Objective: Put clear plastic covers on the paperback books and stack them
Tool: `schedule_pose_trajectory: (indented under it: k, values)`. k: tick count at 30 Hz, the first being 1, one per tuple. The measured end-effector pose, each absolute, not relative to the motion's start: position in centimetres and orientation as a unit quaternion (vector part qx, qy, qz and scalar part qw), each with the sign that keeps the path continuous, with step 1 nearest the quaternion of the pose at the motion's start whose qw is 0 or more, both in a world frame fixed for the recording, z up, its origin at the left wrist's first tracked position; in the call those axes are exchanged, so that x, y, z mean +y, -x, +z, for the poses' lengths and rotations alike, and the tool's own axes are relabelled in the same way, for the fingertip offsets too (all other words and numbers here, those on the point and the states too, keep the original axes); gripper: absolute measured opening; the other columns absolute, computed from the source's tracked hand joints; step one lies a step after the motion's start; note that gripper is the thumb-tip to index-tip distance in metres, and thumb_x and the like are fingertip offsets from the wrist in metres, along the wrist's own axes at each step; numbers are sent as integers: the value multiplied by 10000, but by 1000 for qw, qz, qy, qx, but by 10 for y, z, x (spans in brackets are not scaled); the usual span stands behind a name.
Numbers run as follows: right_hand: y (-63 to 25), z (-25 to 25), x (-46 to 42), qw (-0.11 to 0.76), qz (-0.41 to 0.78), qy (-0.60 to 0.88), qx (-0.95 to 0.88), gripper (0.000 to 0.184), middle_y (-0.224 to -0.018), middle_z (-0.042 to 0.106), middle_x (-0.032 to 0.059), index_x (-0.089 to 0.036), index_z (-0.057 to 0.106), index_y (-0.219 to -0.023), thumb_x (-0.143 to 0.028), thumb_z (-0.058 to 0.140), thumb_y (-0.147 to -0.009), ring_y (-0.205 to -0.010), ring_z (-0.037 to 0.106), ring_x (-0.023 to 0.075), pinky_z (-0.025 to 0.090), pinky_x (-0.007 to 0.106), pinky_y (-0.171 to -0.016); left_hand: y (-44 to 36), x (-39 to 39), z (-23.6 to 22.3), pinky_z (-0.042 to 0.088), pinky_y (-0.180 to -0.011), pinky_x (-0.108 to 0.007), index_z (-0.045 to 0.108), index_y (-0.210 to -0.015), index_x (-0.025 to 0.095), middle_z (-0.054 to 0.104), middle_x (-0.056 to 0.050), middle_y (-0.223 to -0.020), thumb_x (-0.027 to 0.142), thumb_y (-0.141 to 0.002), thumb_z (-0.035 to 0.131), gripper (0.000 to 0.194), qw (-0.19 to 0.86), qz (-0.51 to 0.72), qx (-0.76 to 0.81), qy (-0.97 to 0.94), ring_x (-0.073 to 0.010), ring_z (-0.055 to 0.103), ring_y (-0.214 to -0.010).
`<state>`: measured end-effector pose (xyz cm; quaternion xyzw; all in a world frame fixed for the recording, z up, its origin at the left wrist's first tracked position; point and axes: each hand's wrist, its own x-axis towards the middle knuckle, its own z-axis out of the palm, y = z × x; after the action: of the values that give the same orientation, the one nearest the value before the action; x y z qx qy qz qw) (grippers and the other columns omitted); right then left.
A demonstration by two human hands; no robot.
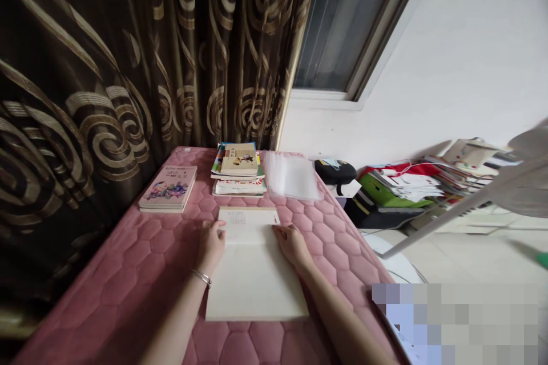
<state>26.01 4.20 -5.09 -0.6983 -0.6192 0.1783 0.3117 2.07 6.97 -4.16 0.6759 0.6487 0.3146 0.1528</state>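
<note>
A pale book [252, 274] lies open or folded on the pink quilted surface [141, 274] in front of me. My left hand [210, 245], with a bracelet at the wrist, rests on its left edge, fingers curled over the page. My right hand [293, 244] lies on the right edge, fingers bent against the paper. Both hands sit near a fold or page line across the upper part of the book.
A pink illustrated book [169, 187] lies at the far left. A stack of books [237, 168] and clear plastic sleeves [291, 175] sit at the far end. Dark patterned curtains [107, 68] hang behind. Cluttered papers [411, 182] and a fan [526, 171] are to the right.
</note>
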Motion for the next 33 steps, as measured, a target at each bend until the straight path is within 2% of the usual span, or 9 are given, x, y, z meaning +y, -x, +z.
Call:
schedule_pose_trajectory:
  k: [7, 11, 16, 19, 22, 24, 26, 29, 33]
  values:
    - [-257, -47, 41, 304, 178, 708, -612, 368, -922, 614, 104, -167, 705, -1069, -312, 406, -910, -854, 588, 185, 454, 266, -843, -45, 47, -27, 334, -1000, -528, 654, -1040, 199, 489, -120, -1349, 118, -888, 334, 363, -16, 136, 643, -754, -284, 469, -1198]
    - [-255, -47, 41, 299, 170, 713, -611, 354, -898, 617, 93, -188, 713, -1053, -312, 416, -907, -848, 589, 188, 458, 258, -818, -68, 59, -27, 206, -1101, -555, 575, -1183, 154, 464, -137, -1398, 66, -879, 259, 447, 15, 73, 564, -823, -251, 376, -1316]
    - [-256, -44, 39, 288, 154, 717, -615, 340, -946, 622, 99, -185, 704, -1066, -278, 416, -911, -888, 597, 190, 453, 259, -834, -86, 89, -28, 150, -1108, -596, 370, -1393, 177, 282, -110, -1516, 316, -918, 317, 497, 77, 44, 540, -837, -272, 240, -1394]
    - [-249, -36, 40, 236, 77, 740, -625, 359, -1070, 595, 156, -141, 647, -1151, -237, 401, -908, -966, 581, 242, 445, 343, -864, -87, 98, -32, 93, -1114, -608, 325, -1423, 170, 239, -92, -1530, 374, -904, 325, 557, 89, 42, 545, -833, -272, 191, -1411]
    - [-229, -28, 50, 206, 38, 719, -662, 428, -1293, 499, 199, -102, 526, -1289, -257, 385, -915, -1135, 508, 286, 409, 392, -938, -84, 98, -37, 53, -1104, -634, 316, -1432, 190, 233, -83, -1531, 353, -897, 328, 560, 89, 58, 540, -835, -291, 182, -1412]
    - [-213, -25, 63, 192, 72, 666, -717, 448, -1397, 444, 143, -151, 473, -1344, -292, 362, -934, -1250, 432, 241, 354, 353, -1023, -83, 98, -39, 36, -1100, -642, 336, -1428, 202, 250, -92, -1523, 275, -887, 333, 546, 91, 65, 539, -835, -309, 190, -1408]
    - [-201, -25, 77, 155, 134, 607, -768, 473, -1482, 346, 97, -199, 369, -1413, -309, 276, -963, -1364, 286, 224, 273, 416, -1087, -82, 97, -40, 28, -1104, -636, 368, -1417, 212, 278, -99, -1512, 204, -869, 338, 549, 91, 63, 540, -834, -323, 203, -1402]
    - [-197, -29, 91, 93, 180, 585, -785, 513, -1534, 216, 87, -194, 250, -1461, -364, 201, -979, -1421, 130, 211, 181, 496, -1114, -81, 97, -40, 17, -1101, -636, 390, -1406, 235, 301, -75, -1506, 198, -867, 333, 543, 85, 64, 542, -834, -334, 213, -1396]
    - [-215, -37, 92, 78, 159, 636, -751, 614, -1533, 167, 129, -98, 229, -1463, -456, 173, -968, -1425, 104, 220, 116, 463, -1138, -81, 98, -38, -3, -1081, -664, 360, -1414, 260, 307, -46, -1507, 307, -872, 360, 544, 86, 82, 545, -830, -321, 199, -1402]
